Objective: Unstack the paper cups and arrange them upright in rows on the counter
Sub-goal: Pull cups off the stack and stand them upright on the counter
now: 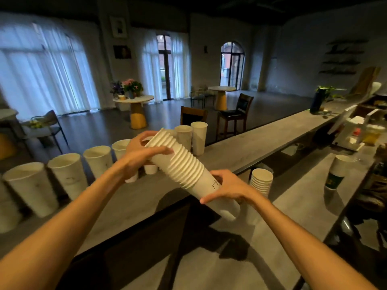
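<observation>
Along the far edge of the desk point(146, 197), from nine o'clock toward the centre, a row of white paper cups point(69, 176) stands upright, mouths up, close beside one another; two more upright cups point(199, 138) stand at about twelve o'clock behind the hands. Above the desk, the left hand point(142, 153) curls around the wide, open end of a long stack of cups point(184, 166), fingers over the top and thumb at the rim. That stack is off the desk and lies tilted, its mouth up toward eleven o'clock and its closed base down toward five o'clock. The right hand point(228, 190) wraps the narrow lower cup, fingers curled over its side near a small dark mark. At three o'clock from that hand, just beside it, a second short stack point(261, 181) stands upright on the lower desk. Farther out at three o'clock stands a cup with a dark green band point(337, 172), well apart from the others.
</observation>
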A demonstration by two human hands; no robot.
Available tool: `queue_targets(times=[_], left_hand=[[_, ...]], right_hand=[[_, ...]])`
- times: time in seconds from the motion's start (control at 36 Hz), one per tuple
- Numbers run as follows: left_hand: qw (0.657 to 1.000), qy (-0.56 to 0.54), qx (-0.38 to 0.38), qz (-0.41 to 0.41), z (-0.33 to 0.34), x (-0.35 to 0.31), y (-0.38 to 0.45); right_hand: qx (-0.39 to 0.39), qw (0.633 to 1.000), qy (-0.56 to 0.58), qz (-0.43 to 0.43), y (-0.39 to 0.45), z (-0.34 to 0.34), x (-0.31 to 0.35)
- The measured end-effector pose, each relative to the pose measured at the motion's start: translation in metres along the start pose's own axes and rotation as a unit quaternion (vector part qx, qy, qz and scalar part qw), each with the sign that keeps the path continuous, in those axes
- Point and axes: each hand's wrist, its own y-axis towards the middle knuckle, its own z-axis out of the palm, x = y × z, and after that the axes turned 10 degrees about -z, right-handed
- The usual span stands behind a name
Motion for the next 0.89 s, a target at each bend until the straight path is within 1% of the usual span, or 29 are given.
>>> queue_targets(times=[0.08, 0.14, 0.19, 0.22, 0.28, 0.33, 0.36, 0.47, 0.53, 0.56, 0.58, 0.61, 0.67, 0.72, 0.78, 0.83, 0.89], left_hand=[[0.994, -0.100, -0.036, -0.005, -0.034, 0.008, -0.041], [0.985, -0.163, -0.061, -0.017, -0.057, 0.013, -0.067], [0.975, -0.212, -0.059, -0.024, -0.077, 0.018, -0.095], [0.973, -0.224, -0.053, -0.031, -0.079, 0.023, -0.102], [0.972, -0.217, -0.082, -0.038, -0.096, 0.035, -0.119], [0.971, -0.201, -0.127, -0.038, -0.114, 0.044, -0.138], [0.970, -0.196, -0.135, -0.042, -0.118, 0.048, -0.142], [0.951, -0.215, -0.215, -0.052, -0.156, 0.064, -0.175], [0.925, -0.259, -0.273, -0.060, -0.181, 0.073, -0.195], [0.913, -0.282, -0.288, -0.067, -0.187, 0.075, -0.201], [0.899, -0.297, -0.313, -0.073, -0.198, 0.078, -0.216], [0.890, -0.303, -0.328, -0.085, -0.203, 0.079, -0.224], [0.866, -0.313, -0.376, -0.100, -0.226, 0.088, -0.252], [0.847, -0.320, -0.411, -0.109, -0.248, 0.096, -0.277], [0.836, -0.311, -0.436, -0.122, -0.268, 0.105, -0.300], [0.818, -0.310, -0.471, -0.115, -0.294, 0.114, -0.328], [0.805, -0.306, -0.496, -0.110, -0.313, 0.118, -0.349]], right_hand=[[-0.025, 0.998, 0.025, -0.046, 0.006, 0.036, 0.038], [-0.027, 0.997, 0.034, -0.071, 0.012, 0.059, 0.065], [-0.021, 0.995, 0.035, -0.093, 0.024, 0.081, 0.088], [-0.022, 0.994, 0.035, -0.098, 0.027, 0.088, 0.095], [-0.002, 0.991, 0.037, -0.130, 0.043, 0.109, 0.122], [0.027, 0.984, 0.039, -0.172, 0.063, 0.134, 0.147], [0.033, 0.981, 0.040, -0.186, 0.069, 0.142, 0.157], [0.087, 0.963, 0.061, -0.248, 0.097, 0.187, 0.207], [0.125, 0.951, 0.076, -0.273, 0.108, 0.216, 0.233], [0.138, 0.946, 0.078, -0.282, 0.112, 0.223, 0.239], [0.166, 0.939, 0.082, -0.291, 0.117, 0.240, 0.251], [0.192, 0.934, 0.079, -0.291, 0.120, 0.248, 0.257], [0.261, 0.916, 0.067, -0.299, 0.123, 0.278, 0.277], [0.314, 0.897, 0.058, -0.305, 0.125, 0.306, 0.294], [0.352, 0.884, 0.065, -0.300, 0.127, 0.328, 0.309], [0.397, 0.865, 0.066, -0.301, 0.130, 0.359, 0.334], [0.425, 0.850, 0.061, -0.305, 0.129, 0.383, 0.354]])
